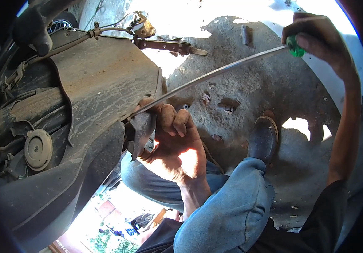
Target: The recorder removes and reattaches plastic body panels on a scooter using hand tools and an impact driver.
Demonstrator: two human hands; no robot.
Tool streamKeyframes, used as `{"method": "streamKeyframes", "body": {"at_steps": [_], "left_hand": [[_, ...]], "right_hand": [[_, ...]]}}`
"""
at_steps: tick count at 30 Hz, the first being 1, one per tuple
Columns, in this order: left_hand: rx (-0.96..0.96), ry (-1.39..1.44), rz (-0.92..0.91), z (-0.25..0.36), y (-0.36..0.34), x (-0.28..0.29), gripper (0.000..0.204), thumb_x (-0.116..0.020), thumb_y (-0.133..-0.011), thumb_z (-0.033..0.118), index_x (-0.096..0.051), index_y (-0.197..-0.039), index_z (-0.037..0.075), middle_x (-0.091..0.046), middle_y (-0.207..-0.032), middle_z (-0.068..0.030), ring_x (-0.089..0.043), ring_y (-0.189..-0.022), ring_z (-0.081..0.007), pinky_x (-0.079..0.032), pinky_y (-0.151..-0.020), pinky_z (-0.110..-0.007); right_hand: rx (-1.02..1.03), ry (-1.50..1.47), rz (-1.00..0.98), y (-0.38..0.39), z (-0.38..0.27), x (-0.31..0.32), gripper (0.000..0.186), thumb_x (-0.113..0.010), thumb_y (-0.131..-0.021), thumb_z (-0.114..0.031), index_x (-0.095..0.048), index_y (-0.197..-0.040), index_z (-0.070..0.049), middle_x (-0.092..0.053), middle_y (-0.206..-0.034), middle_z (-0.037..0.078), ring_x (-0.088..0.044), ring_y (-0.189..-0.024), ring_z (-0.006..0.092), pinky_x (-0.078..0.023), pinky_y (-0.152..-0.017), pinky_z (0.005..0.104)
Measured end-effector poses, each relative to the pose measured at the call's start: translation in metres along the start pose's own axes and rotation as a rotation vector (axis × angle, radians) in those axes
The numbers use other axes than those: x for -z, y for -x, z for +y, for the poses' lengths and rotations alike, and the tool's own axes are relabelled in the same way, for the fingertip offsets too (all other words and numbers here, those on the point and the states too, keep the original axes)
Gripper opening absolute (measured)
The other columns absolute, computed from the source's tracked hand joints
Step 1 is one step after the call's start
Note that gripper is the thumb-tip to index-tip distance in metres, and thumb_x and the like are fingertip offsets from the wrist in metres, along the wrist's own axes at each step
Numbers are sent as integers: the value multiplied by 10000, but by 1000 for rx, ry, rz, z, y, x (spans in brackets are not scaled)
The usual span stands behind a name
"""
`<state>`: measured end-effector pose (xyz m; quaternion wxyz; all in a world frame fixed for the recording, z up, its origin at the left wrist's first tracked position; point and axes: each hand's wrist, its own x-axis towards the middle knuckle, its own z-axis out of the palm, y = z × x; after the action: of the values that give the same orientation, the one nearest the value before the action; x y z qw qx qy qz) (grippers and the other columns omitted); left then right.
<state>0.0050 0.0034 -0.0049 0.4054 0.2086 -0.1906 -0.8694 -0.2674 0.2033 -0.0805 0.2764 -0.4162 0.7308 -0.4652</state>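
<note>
My right hand [320, 44] grips the green handle [295, 46] of a long, thin metal screwdriver [208, 75] at the upper right. Its shaft slants down to the left, its tip at the edge of a dusty dark plastic vehicle panel [95, 84], beside a small dark bracket [141, 130]. My left hand [175, 149] is palm up under the tip with curled fingers, gripping the bracket from the right; the ends of some fingers are hidden behind it.
Dusty hoses [76, 41] and a round horn-like part [38, 149] are on the vehicle at left. My bent legs [223, 204] and dark shoe [261, 141] rest over the rough concrete floor [249, 92]. A metal piece [245, 34] lies near the top.
</note>
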Motion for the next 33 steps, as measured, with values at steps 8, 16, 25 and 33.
{"method": "streamKeyframes", "body": {"at_steps": [8,16,25,33], "left_hand": [[49,97,-49,8,-2,-2,456,-646,-897,198,-548,-1309,30,-599,-1203,-70,-360,-736,-124,-340,-700,-266],[35,487,101,11,5,-15,433,-647,-891,-4,-474,-1285,-55,-534,-1244,-169,-538,-1232,-240,-344,-1216,-394],[168,744,22,12,4,-10,522,-685,-862,-19,-407,-1301,-68,-463,-1192,-141,-565,-1094,-201,-500,-1046,-308],[60,309,-2,11,5,-7,504,-630,-843,-46,-419,-1299,-17,-479,-1194,-116,-487,-886,-152,-476,-816,-286]], "right_hand": [[200,302,13,-45,-31,6,115,-765,-801,-98,-791,-913,-91,-724,-796,55,-665,-685,168,-529,-604,299],[277,672,-30,-65,-43,25,153,-785,-796,-189,-787,-920,-99,-672,-724,45,-636,-647,165,-513,-586,309],[388,233,-27,-80,-72,49,187,-806,-803,-183,-781,-916,-36,-640,-708,45,-579,-600,112,-437,-535,269],[317,177,-16,-78,-62,50,232,-799,-827,-232,-748,-942,-37,-612,-721,29,-575,-622,116,-432,-560,264]]}}
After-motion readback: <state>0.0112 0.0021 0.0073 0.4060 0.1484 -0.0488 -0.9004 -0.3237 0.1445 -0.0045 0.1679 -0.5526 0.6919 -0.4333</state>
